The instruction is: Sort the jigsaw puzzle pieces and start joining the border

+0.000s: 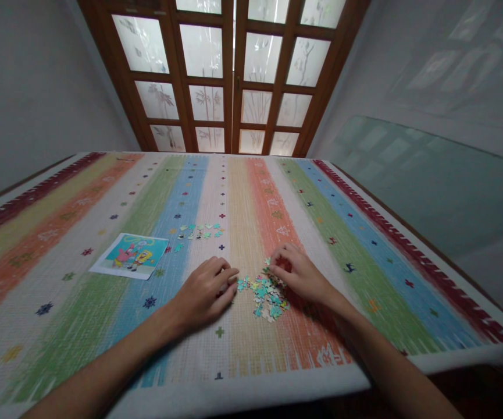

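Note:
A heap of small teal and yellow puzzle pieces lies on the striped cloth between my hands. My left hand rests palm down just left of the heap, its fingers curled in with the tips near the pieces. My right hand lies at the heap's upper right edge, fingers bent and touching the pieces. Whether either hand holds a piece is hidden. Farther off sits a short row of sorted pieces, and a cartoon reference picture lies to the left.
The striped cloth covers the whole table, whose front edge runs close to me. A wooden door with frosted panes stands behind the table. A glass panel leans along the right wall.

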The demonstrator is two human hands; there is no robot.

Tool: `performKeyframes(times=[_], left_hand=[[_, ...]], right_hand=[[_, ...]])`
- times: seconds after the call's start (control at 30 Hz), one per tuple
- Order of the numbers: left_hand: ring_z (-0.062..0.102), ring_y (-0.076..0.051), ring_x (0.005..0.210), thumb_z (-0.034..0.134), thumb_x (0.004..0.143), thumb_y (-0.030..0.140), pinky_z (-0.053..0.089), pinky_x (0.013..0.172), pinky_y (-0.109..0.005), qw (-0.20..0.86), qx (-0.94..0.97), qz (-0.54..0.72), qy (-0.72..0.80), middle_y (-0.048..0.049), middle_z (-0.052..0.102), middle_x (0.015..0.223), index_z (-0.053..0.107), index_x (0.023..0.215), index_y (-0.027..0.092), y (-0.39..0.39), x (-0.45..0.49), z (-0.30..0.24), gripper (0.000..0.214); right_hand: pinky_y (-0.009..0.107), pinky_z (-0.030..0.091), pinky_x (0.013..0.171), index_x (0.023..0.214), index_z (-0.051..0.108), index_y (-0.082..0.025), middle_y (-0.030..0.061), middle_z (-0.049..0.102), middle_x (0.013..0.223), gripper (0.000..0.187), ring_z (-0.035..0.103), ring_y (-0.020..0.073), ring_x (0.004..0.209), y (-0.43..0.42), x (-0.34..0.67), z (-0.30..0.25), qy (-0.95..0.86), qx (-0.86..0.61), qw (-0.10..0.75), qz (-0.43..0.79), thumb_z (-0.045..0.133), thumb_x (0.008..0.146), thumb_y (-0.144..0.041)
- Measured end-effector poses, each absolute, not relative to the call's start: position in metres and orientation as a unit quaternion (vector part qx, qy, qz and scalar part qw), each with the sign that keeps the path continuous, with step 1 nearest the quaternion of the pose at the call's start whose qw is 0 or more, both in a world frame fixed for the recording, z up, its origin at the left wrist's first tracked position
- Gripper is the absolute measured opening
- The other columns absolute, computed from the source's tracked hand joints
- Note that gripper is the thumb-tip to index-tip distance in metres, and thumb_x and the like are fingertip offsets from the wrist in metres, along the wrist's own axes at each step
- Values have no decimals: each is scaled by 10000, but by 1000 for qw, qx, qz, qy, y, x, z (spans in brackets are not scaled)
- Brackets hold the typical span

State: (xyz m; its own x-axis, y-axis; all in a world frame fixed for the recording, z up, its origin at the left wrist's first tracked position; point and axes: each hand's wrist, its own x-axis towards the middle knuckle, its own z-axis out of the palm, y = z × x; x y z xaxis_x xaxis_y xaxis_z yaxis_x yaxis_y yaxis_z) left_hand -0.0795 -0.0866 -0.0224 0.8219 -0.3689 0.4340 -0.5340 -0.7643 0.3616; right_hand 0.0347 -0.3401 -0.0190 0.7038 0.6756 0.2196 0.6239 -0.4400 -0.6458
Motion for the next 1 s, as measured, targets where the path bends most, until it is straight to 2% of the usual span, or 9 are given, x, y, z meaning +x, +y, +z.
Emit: performKeyframes(times=[0.2, 0.4, 0.57, 0.77, 0.9, 1.0], left_hand=[[573, -209, 789, 581, 1021, 274, 480, 692, -362, 128, 893, 322, -286, -68, 666, 902, 582, 1161, 161, -93, -81, -19, 180], [527, -173, 686, 647, 1001, 214, 415, 606, -328, 118, 856, 391, -317, -19, 636, 771, 599, 1078, 126, -102, -82, -21, 126], [478, -156, 617, 618, 979, 114, 351, 559, -323, 107, 838, 414, -339, 15, 595, 681, 606, 1008, 137, -105, -82, -20, 39], [472, -160, 620, 594, 987, 143, 344, 552, -328, 95, 835, 413, -350, 3, 594, 677, 615, 985, 124, -103, -81, -21, 28], [454, -155, 607, 535, 1006, 116, 341, 546, -325, 94, 842, 399, -350, 10, 570, 660, 614, 944, 140, -103, -82, -21, 103], [448, -154, 595, 584, 984, 141, 342, 538, -324, 105, 846, 399, -338, 17, 556, 644, 611, 917, 154, -105, -83, -20, 73]], right_hand=[[404, 483, 828, 849, 616, -238, 76, 642, 957, 138, 610, 240, 944, -333, 24, -11, -389, -782, 477, 104, 595, 979, -277], [391, 457, 809, 839, 619, -231, 64, 621, 967, 248, 593, 229, 935, -324, 10, -6, -382, -716, 549, 198, 635, 973, -439], [395, 448, 814, 832, 625, -230, 60, 621, 944, 307, 580, 224, 898, -322, 4, -4, -375, -695, 564, 241, 646, 962, -507], [378, 426, 762, 841, 623, -225, 48, 598, 906, 268, 555, 208, 835, -320, 0, -5, -367, -689, 564, 270, 646, 963, -463], [380, 425, 764, 842, 622, -228, 50, 605, 906, 251, 552, 210, 835, -318, 0, -7, -367, -693, 560, 267, 648, 959, -449], [381, 425, 767, 842, 621, -230, 47, 602, 898, 248, 551, 210, 835, -319, 0, -7, -362, -695, 563, 261, 650, 955, -449]])
